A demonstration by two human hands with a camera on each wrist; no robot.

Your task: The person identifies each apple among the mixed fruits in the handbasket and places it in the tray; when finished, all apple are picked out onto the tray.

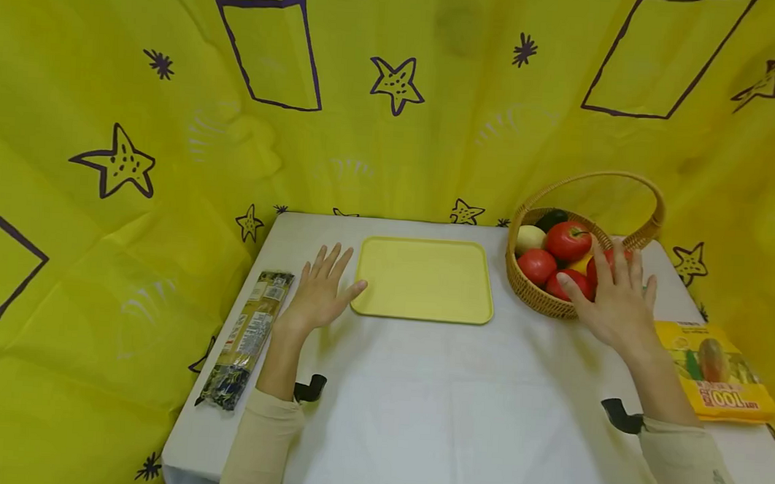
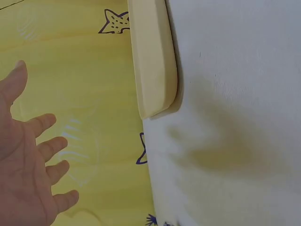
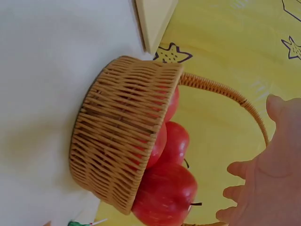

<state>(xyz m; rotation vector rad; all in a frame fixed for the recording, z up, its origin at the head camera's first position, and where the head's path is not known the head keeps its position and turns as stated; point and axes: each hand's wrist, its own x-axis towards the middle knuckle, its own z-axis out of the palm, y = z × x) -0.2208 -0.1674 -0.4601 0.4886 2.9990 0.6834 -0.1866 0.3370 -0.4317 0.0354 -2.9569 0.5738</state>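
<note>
In the head view, the right hand (image 1: 616, 304) covers part of the basket (image 1: 537, 297) and a red fruit (image 1: 591, 272); the right forearm (image 1: 661, 381) overlaps one side of the yellow packet (image 1: 719, 373). Fine print on the long packet (image 1: 248, 344) is too small to read. The left wrist view crops the left hand (image 2: 23, 165) and the tray (image 2: 153, 52). A green thing (image 3: 78, 223), cut off at the right wrist view's bottom edge, is unidentifiable.

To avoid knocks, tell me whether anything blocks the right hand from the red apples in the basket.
Nothing visible blocks the right hand from the red apples: the basket is open-topped, its handle passes behind the hand in the right wrist view.
</note>
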